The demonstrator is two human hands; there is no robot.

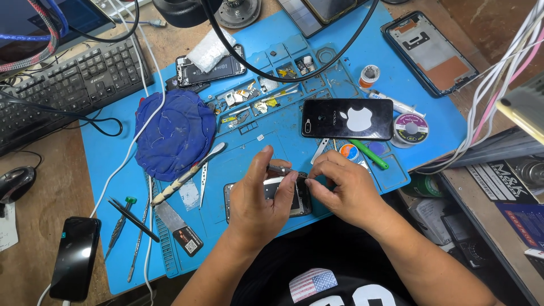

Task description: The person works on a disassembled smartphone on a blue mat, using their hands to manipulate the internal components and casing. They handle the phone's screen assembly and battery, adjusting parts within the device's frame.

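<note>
An opened phone (294,198) lies at the near edge of the blue repair mat (130,187). The left hand (258,201) pinches a slim tool (283,170), perhaps a screwdriver, over it; the right hand (345,190) grips the phone's edge. A blue cloth (170,133) sits mid-mat.

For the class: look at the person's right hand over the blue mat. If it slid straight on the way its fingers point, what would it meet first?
The right hand points left, so it would likely first meet the left hand and the thin tool it holds above the opened phone. Depth is unclear.
</note>
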